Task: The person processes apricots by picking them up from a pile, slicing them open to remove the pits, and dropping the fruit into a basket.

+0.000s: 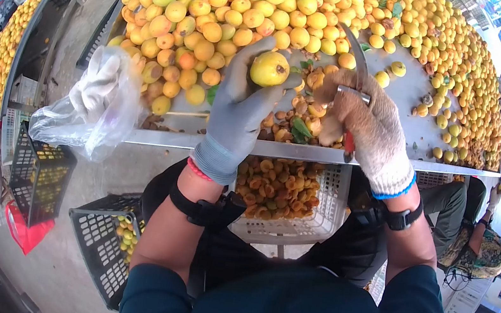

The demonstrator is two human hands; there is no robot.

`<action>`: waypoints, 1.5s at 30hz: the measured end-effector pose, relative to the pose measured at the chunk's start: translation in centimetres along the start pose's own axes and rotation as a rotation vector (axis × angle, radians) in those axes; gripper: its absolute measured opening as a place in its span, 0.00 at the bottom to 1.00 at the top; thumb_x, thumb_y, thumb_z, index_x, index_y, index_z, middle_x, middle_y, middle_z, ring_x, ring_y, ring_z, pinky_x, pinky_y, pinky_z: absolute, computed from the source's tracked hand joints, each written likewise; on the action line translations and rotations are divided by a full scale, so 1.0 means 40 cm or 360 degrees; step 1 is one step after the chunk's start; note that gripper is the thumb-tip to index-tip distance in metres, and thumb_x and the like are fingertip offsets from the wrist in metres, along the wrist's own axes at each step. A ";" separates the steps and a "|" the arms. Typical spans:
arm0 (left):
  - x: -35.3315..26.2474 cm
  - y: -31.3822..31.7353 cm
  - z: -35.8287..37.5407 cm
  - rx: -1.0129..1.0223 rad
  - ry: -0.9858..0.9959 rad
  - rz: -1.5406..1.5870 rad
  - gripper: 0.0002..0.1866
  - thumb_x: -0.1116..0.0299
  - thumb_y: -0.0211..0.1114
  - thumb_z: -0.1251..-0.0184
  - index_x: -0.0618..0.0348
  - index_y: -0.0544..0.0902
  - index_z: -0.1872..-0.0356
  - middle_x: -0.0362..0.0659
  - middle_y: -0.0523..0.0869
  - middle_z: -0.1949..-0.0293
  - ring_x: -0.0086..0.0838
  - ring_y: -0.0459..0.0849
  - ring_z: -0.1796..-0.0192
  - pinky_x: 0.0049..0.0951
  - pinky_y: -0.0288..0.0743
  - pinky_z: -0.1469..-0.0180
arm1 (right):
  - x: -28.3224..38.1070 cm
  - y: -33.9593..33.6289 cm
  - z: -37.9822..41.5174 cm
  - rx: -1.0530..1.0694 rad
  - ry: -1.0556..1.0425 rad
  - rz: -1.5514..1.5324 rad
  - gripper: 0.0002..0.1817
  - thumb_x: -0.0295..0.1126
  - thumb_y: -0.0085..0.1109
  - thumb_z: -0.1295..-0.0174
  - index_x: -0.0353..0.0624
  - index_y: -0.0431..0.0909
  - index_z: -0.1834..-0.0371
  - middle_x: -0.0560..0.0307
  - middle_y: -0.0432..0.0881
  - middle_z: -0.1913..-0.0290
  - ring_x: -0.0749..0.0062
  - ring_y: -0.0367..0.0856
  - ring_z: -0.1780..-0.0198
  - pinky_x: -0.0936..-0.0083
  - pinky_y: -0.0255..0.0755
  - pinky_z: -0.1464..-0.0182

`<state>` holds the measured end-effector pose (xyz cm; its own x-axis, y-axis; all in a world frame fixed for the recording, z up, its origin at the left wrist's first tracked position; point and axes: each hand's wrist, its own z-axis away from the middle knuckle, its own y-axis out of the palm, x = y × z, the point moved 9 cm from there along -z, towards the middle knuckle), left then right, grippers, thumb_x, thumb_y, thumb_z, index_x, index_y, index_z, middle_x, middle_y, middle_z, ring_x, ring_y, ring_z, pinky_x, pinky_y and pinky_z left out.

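A yellow apricot (269,69) with a brown blemish sits in my left hand (239,100), which wears a grey glove and has its fingers and thumb curled round the fruit. In my right hand (370,122), gloved in tan and white knit with a blue cuff, is a knife (356,53). Its curved blade points up and away, and a bit of red handle shows below the fingers. Cut pieces, pits and a green leaf (300,128) lie on the metal table (395,81) between my hands. Beyond them rises a large heap of whole apricots (232,13).
Below the table edge, a white basket (328,196) holds apricot halves (278,186). A plastic bag with white gloves (96,93) hangs over the table's left corner. Black crates (100,244) stand on the floor at left. Another person (481,246) sits at the right.
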<state>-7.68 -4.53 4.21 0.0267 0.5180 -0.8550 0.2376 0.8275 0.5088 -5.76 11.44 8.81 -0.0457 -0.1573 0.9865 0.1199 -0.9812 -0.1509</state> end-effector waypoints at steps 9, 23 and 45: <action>0.022 0.010 -0.012 0.0245 -0.0023 0.0662 0.31 0.72 0.51 0.32 0.65 0.62 0.26 0.60 0.67 0.28 0.54 0.66 0.26 0.54 0.55 0.22 | -0.032 0.038 0.054 0.0163 0.0349 -0.0243 0.23 0.35 0.59 0.34 0.30 0.73 0.41 0.60 0.80 0.73 0.82 0.77 0.80 0.87 0.72 0.79; -0.006 0.035 0.002 0.0187 0.0130 0.0174 0.34 0.77 0.48 0.39 0.67 0.61 0.27 0.59 0.70 0.31 0.53 0.68 0.26 0.51 0.60 0.23 | -0.068 0.085 0.080 0.0220 0.0392 0.0197 0.15 0.33 0.56 0.29 0.39 0.76 0.43 0.70 0.74 0.69 0.89 0.71 0.72 0.87 0.66 0.72; -0.037 0.018 0.005 0.0190 -0.0011 -0.0518 0.25 0.72 0.47 0.24 0.68 0.63 0.28 0.58 0.76 0.37 0.46 0.79 0.35 0.44 0.76 0.33 | -0.042 0.119 0.076 0.0388 0.0596 0.0053 0.17 0.43 0.57 0.28 0.43 0.80 0.45 0.64 0.77 0.73 0.81 0.74 0.74 0.79 0.70 0.74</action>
<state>-7.34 -4.73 5.82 -0.0626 0.2295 -0.9713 0.3465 0.9177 0.1945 -2.08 7.35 6.62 -0.3885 -0.2620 0.8834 0.3554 -0.9271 -0.1187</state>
